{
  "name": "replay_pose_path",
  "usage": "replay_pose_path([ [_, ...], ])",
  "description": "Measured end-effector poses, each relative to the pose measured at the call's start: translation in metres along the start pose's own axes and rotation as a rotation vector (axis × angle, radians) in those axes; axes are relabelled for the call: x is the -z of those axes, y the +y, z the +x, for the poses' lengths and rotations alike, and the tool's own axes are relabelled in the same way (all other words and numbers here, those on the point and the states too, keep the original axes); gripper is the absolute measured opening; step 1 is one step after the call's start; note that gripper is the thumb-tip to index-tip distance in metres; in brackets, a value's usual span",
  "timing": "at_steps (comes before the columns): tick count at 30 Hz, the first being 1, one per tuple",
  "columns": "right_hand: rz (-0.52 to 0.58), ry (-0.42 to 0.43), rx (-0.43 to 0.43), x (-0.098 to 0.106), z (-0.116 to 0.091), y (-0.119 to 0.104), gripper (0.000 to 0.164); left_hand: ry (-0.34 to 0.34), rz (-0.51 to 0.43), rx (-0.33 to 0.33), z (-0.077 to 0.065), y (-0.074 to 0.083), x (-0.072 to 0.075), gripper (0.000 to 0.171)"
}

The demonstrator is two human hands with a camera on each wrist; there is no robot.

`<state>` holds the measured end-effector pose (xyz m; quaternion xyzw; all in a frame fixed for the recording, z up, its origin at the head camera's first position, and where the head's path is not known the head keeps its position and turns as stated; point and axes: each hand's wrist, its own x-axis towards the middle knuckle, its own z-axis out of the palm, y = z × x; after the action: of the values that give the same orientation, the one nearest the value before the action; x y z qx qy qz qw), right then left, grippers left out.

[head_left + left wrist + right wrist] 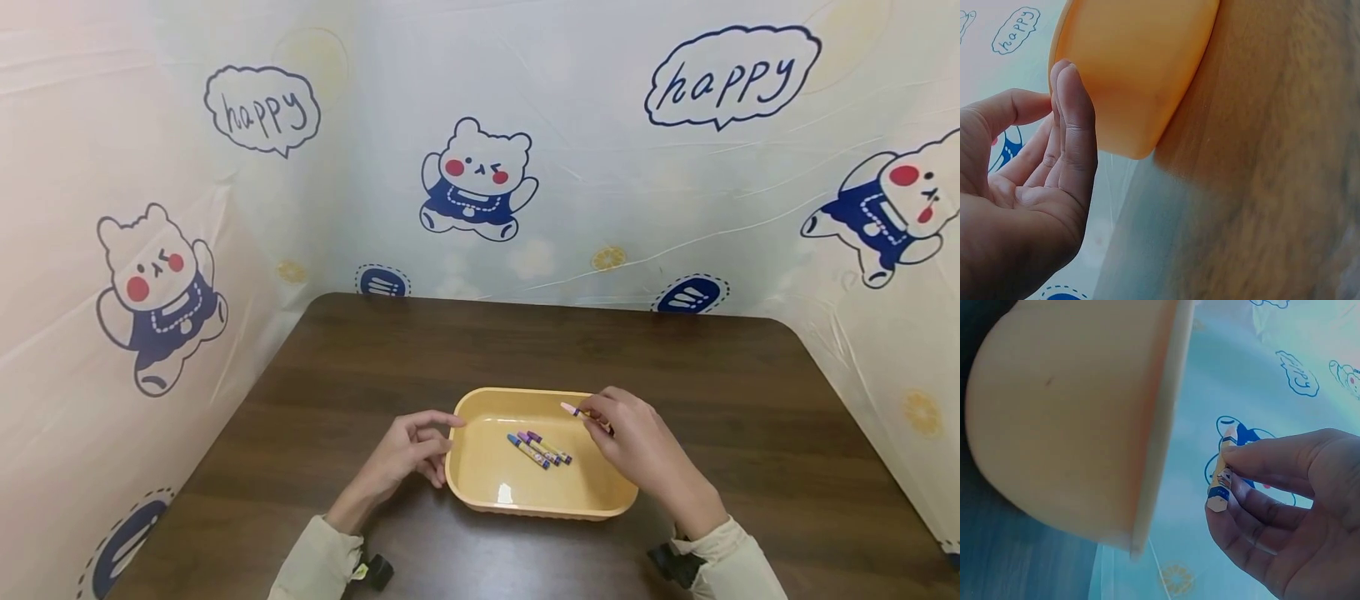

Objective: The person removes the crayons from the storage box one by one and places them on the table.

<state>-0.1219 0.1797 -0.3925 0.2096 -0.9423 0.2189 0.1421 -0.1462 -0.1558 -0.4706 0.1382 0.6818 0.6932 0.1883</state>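
Note:
A yellow plastic basin [480, 492] stands on the table. Three crayons in printed wrappers, one of them a blue-tipped crayon [528, 451], lie side by side on its floor; the other two have purple tips. The left hand [405, 454] holds the basin's left rim, its index finger over the edge and its thumb at the outer wall [1129, 94]. Above the right part of the basin, the right hand [633, 433] pinches a pale pink crayon [1221, 481] between thumb and fingers, its tip pointing left in the head view.
The dark wooden table [360, 367] surrounds the basin. Behind and beside it hangs a pale printed cloth [585, 192] with cartoon bears. A dark band [675, 567] sits at the right wrist, by a cream sleeve [738, 562].

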Motion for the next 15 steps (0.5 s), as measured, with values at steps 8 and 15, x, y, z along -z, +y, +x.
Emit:
replay_pose_path([
  [8,0.015,0.083,0.019,0.003,-0.013,0.006,0.013,0.000,0.006,-0.007,0.000,-0.001,0.000,0.037],
  [15,0.014,0.156,0.018,0.009,-0.027,0.009,0.015,-0.004,0.005,-0.009,0.000,-0.002,0.001,0.037],
])
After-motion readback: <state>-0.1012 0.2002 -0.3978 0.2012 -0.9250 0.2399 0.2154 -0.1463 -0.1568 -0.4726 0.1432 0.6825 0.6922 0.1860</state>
